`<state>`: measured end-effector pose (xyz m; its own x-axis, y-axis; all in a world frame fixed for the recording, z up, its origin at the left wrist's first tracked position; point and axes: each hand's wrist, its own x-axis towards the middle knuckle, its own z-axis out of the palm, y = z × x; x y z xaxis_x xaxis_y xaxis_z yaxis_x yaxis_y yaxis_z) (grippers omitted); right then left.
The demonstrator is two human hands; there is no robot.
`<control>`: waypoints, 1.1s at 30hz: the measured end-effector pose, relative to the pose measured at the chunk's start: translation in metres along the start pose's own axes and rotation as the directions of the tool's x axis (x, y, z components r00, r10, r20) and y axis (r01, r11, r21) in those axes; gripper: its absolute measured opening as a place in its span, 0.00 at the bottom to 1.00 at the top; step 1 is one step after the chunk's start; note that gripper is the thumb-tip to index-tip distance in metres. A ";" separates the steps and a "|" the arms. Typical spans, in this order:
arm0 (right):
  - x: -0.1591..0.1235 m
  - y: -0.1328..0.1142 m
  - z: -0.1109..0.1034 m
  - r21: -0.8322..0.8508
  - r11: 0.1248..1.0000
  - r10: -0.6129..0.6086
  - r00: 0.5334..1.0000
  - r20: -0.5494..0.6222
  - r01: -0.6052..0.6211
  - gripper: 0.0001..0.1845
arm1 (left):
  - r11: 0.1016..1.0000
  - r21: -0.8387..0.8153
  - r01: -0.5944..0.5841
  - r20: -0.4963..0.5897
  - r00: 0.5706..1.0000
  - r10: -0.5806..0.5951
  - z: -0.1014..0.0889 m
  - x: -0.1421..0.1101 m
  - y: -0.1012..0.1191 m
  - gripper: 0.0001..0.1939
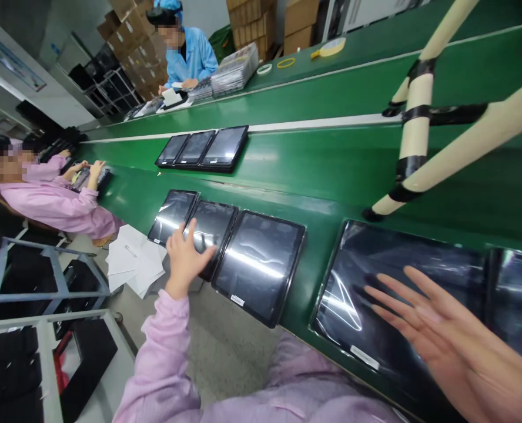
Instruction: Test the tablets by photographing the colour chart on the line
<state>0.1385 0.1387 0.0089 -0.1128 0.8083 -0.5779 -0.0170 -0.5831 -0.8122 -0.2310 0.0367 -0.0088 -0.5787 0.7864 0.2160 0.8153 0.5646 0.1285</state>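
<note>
My left hand [185, 258] reaches out in a pink sleeve, fingers spread, resting on the near edge of the middle of three black tablets [212, 232] lying side by side on the green belt [331, 164]. The biggest of the three [261, 261] lies just right of that hand. My right hand [437, 329] hovers flat with fingers stretched out over a large black tablet [367, 276] wrapped in glossy film at the belt's near edge. Neither hand holds anything.
Another tablet [517, 299] lies at the far right. Three more tablets [203, 148] sit farther up the belt. A cream pipe frame [420, 111] stands on the belt. A person in pink [53, 200] works at left, one in blue [186, 56] at the far end. White sheets [133, 258] lie below.
</note>
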 end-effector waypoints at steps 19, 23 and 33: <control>0.057 -0.036 0.001 -0.239 0.961 -0.070 0.955 0.287 0.142 0.36 | 0.815 -0.503 0.289 -0.176 0.889 -0.423 -0.004 0.078 -0.086 0.19; 0.106 -0.076 0.083 -0.218 0.949 -0.096 0.870 0.483 0.226 0.19 | 0.757 -0.608 0.239 -0.239 0.854 -0.461 0.013 0.013 -0.081 0.19; 0.261 -0.128 0.306 0.041 0.996 -0.090 0.953 0.288 0.082 0.10 | 0.688 -0.465 0.558 -0.238 0.670 -0.704 0.031 -0.206 -0.118 0.21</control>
<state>-0.1927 0.3998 -0.0138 -0.3920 0.7995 -0.4550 -0.0666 -0.5180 -0.8528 -0.2090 -0.1841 -0.0981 -0.9561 0.0696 0.2846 0.2478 0.7104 0.6588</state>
